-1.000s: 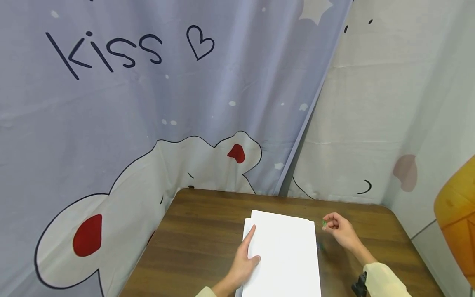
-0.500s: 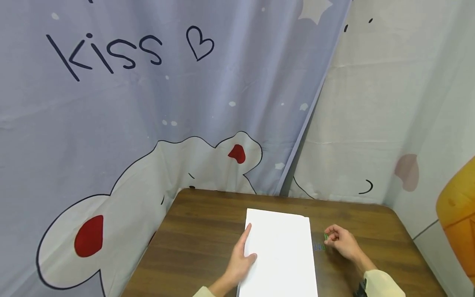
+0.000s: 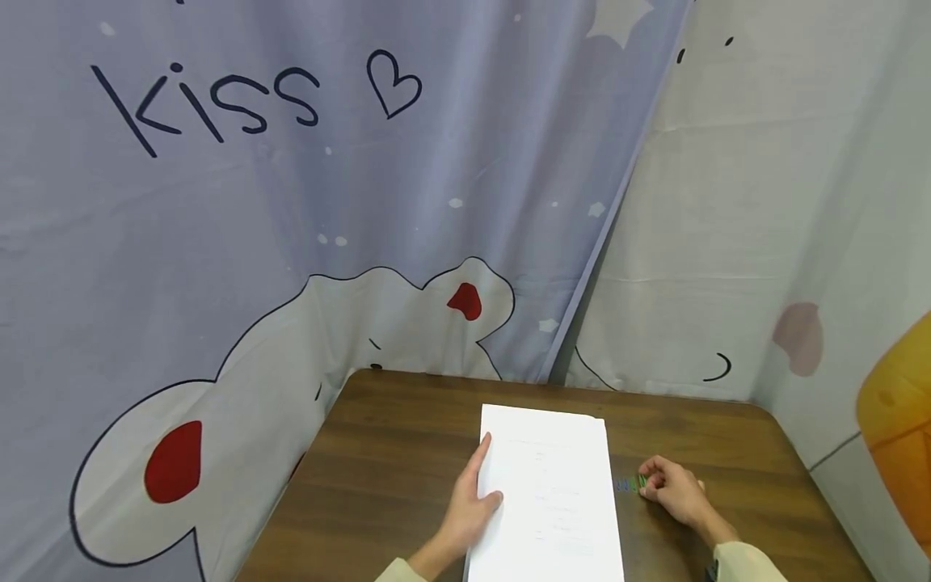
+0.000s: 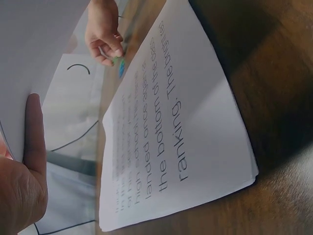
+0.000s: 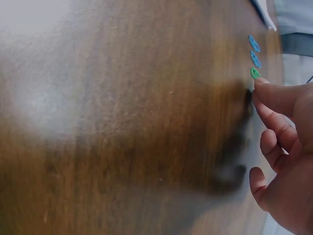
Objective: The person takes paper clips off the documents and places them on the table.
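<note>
My left hand (image 3: 465, 513) grips the left edge of white paper sheets (image 3: 545, 493), thumb on top. In the left wrist view these sheets (image 4: 39, 44) are raised over a printed stack of paper (image 4: 171, 117) lying on the table. My right hand (image 3: 678, 493) is low over the table, right of the paper, its thumb and index finger pinching a green paper clip (image 3: 643, 481). Beside its fingertips is a short row of paper clips: two blue paper clips (image 5: 254, 51) and a green one (image 5: 255, 73). In the right wrist view the thumb hides the pinched clip.
The brown wooden table (image 3: 393, 453) runs back to a printed curtain (image 3: 407, 202). A pale curtain (image 3: 727, 242) hangs along the right side.
My right hand has come down toward the table with the green paper clip, beside the row. My left hand and the sheets have shifted slightly left, and faint print now shows on the top sheet.
</note>
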